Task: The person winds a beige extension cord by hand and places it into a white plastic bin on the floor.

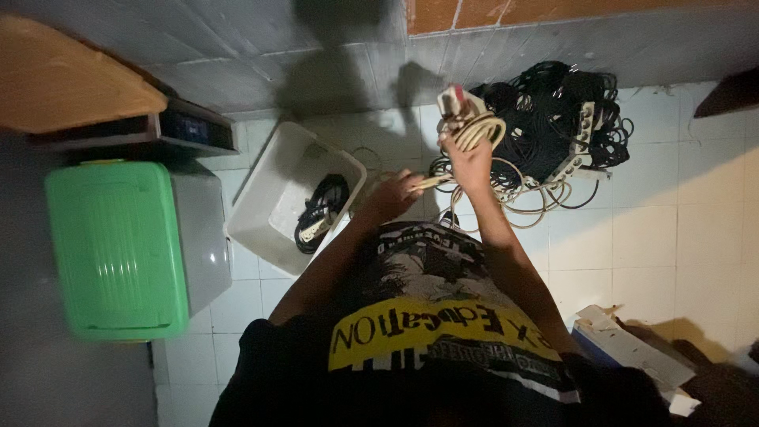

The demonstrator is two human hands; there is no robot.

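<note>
I was looking straight down at a white tiled floor (664,229), dimly lit, with a grey wall along the far edge. The biggest thing in view was a storage tub with a green lid (118,245) at my left, then an open white plastic bin (273,186) beside it with a small coil of black cable (320,209) and a plug lying inside. Further right, against the wall, sat a tangled heap of black cables (553,119) with a pale power strip (577,138) lying on top of it, and some torn cardboard (624,340) near my right foot.

My right hand (468,158) was closed around a cream power strip cord (478,130), wound in loops and raised above the floor, its socket block sticking up past my knuckles. My left hand (391,198) pinched the loose run of the same cord just beside it, fingers closed on it. More of the cord trailed down in slack loops onto the tiles below.

I judged the cord light, springy and limp, likely to uncoil if loosely held; the bundled loops seemed the best grip, with the rigid block as the heavy end.
</note>
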